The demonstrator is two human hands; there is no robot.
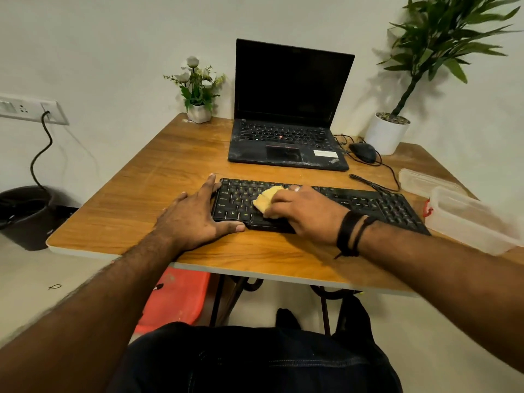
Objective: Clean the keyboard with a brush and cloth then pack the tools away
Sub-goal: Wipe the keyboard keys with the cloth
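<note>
Right, wiping stage now: the right hand [300,211] presses a yellow cloth [266,201] onto the left half of the black keyboard [368,201], fingers curled over it, while the left hand [195,217] lies flat and spread, bracing the keyboard's left end. No brush in sight, so brushing looks finished; the right half and packing away seem left. A clear plastic box [470,219] waits at the right on the wooden table [141,194], laptop [289,109] and two potted plants at the far edge by the white wall
</note>
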